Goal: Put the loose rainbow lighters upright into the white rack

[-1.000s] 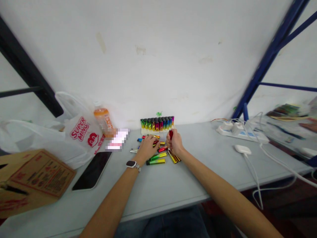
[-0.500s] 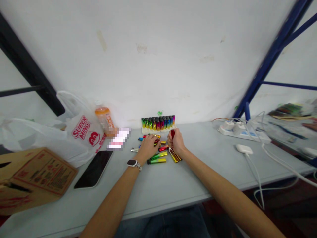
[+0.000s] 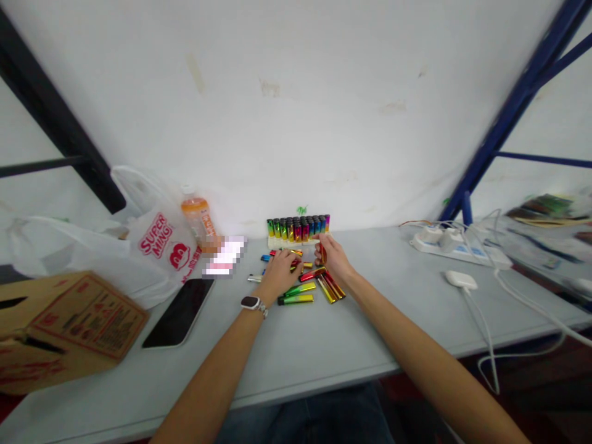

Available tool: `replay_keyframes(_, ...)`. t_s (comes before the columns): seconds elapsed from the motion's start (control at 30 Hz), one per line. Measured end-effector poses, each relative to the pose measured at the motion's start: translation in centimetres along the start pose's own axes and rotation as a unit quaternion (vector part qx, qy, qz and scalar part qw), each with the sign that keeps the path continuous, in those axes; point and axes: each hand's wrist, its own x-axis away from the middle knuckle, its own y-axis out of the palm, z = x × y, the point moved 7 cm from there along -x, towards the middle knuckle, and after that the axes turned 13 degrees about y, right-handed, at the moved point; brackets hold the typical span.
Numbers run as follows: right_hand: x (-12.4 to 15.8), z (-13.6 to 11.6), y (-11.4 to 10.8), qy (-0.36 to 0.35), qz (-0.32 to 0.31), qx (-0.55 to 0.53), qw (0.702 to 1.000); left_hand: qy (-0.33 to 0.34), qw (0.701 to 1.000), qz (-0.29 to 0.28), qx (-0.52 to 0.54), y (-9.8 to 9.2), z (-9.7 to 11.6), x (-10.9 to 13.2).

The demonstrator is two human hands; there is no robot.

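Note:
A white tray (image 3: pixel 277 243) against the wall holds a row of several upright, shiny multicoloured lighters (image 3: pixel 298 227). In front of it several loose lighters (image 3: pixel 296 299) lie scattered on the grey table (image 3: pixel 324 345). My right hand (image 3: pixel 333 256) is closed round a red lighter (image 3: pixel 321 253), held upright just in front of the tray's right end. My left hand (image 3: pixel 279 272), with a watch on its wrist, rests fingers down on the loose lighters at the left of the pile.
A black phone (image 3: pixel 178 311) lies left of my left arm. Farther left are a cardboard box (image 3: pixel 69 324), a white plastic bag (image 3: pixel 152 246) and an orange bottle (image 3: pixel 198 219). A power strip (image 3: pixel 457 246), white cables and a small white charger (image 3: pixel 460 280) lie at the right.
My right hand has carried the red lighter a little farther toward the tray's right end. My left hand has stayed on the loose lighters.

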Motion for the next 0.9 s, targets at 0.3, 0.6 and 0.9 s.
replay_keyframes(0.3, -2.5, -3.3, -2.6, -0.183, 0.101, 0.33, 0.921, -0.007, 1.0, -0.002, 0.006, -0.1, 0.2, 0.2)
replay_keyframes(0.6, -7.0, -5.2, -2.3, -0.231, 0.071, 0.449, 0.86, -0.005, 1.0, 0.008, 0.009, 0.2, -0.2, 0.3)
replay_keyframes(0.9, -8.9, -5.4, -1.4, -0.199, -0.002, 0.453, 0.869, -0.001, 1.0, 0.009, 0.005, 0.4, -0.2, 0.3)
